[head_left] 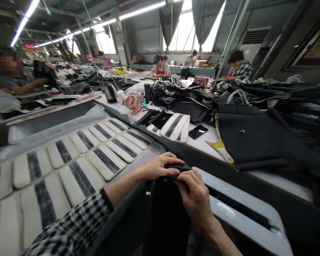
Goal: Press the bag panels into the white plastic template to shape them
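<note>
Holding a black leathery piece (166, 217) up by its top edge, two-handed.
Pinching that edge between thumb and bent fingers with the right grip (196, 192); closed on it with the left grip (160, 165) too, fingers laid across the top, almost touching the other one. Hanging the rest straight down, just off the counter (212, 132). Got striped white panels (106, 161) lined up in rows to the left, plus a phone (198, 132), pink fan (133, 104) and metal kettle (110, 93) farther up ahead.
</note>
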`<state>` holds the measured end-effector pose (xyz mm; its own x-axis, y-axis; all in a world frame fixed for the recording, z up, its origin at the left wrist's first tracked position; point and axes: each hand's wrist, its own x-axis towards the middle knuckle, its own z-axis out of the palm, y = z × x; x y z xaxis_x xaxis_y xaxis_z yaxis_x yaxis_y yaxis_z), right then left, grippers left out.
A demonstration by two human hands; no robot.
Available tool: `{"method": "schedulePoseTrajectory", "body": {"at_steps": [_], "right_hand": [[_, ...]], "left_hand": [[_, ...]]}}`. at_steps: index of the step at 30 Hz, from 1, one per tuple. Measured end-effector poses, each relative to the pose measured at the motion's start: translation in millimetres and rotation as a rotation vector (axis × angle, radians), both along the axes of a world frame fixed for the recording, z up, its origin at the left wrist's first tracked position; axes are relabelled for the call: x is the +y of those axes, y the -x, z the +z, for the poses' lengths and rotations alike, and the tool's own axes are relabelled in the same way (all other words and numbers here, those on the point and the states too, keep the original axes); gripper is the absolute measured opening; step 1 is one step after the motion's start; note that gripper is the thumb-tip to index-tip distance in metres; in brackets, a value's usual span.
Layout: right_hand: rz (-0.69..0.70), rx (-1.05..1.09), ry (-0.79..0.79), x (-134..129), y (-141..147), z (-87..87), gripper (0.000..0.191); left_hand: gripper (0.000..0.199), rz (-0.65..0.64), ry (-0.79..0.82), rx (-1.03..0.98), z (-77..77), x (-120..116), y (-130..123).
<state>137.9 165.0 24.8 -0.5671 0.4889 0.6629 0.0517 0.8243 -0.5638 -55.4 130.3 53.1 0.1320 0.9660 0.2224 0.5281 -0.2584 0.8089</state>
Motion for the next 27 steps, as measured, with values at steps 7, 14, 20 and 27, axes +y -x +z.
{"method": "schedulePoseTrajectory", "body": {"at_steps": [7, 14, 20, 27], "right_hand": [[-0.026, -0.025, 0.015, 1.0, -4.0, -0.6, 0.015], [0.033, -0.051, -0.115, -16.8, -12.2, -6.2, 0.022], [0.020, -0.116, -0.377, -41.9, -31.7, -12.6, 0.030], [0.093, -0.098, -0.489, -70.4, -43.3, -12.2, 0.037]], "left_hand": [[0.033, -0.005, 0.113, -0.103, 0.4, -1.8, -10.0], [0.030, 0.071, 0.053, -0.058, -7.5, -5.8, -13.2], [0.028, 0.072, 0.046, -0.079, -14.9, -12.5, -18.6], [0.027, 0.121, 0.028, -0.037, -14.2, -14.4, -23.9]]}}
